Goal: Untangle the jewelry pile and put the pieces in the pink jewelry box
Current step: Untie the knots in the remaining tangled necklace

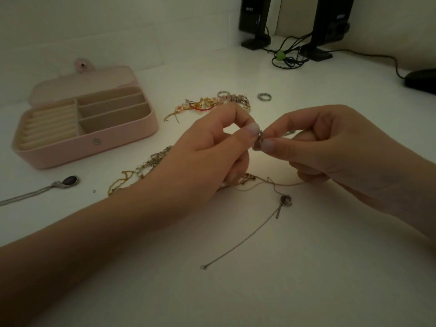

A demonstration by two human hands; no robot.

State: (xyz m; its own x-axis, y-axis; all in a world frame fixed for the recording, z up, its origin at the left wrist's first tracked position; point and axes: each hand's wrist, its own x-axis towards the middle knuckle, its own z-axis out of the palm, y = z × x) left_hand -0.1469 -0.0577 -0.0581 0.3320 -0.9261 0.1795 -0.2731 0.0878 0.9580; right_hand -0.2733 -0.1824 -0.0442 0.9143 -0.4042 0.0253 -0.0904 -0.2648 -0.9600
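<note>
Meanwhile left hand (pixel 207 159) and right hand (pixel 330 147) both pinch small silver piece (pixel 258 140) above table (pixel 283 267); pink jewelry box (pixel 85 123) open nearby

Small piece (pixel 259 140) pinched between fingertips too hidden to identify, silver necklace chain (pixel 21 197) cut off at left edge, both speakers (pixel 256 17) cropped at top, dark object (pixel 422 80) cropped at right edge

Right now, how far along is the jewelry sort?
Early. Done: pink jewelry box stands open, compartments bare; the oval pendant necklace and one ring lie apart. In hand: left hand and right hand pinch one small piece. Left: the far pile, the chains beside the left wrist, the thin chain.
</note>
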